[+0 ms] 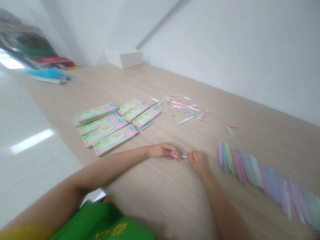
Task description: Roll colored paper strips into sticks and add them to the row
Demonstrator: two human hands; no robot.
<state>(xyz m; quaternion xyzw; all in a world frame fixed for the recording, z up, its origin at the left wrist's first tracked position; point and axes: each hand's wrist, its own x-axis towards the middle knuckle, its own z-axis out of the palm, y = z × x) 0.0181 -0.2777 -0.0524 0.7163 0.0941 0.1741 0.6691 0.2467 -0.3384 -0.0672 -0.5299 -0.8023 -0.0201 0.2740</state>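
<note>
My left hand [163, 150] and my right hand [198, 161] meet over the wooden table [155, 196], fingers pinched. Between them they hold a small thin stick [182, 156], pale blue or white, one hand at each end. A long row of pastel sticks [262, 175] lies side by side to the right of my right hand. Several flat green-and-pink packs marked 5 [110, 125] lie beyond my left hand. Loose coloured sticks [183, 106] are scattered further back.
A white box [125, 56] stands at the far end against the white wall. Blurred coloured items [47, 71] lie at the far left corner. The table's left edge borders a shiny white floor [27, 140]. My green garment [100, 221] shows at the bottom.
</note>
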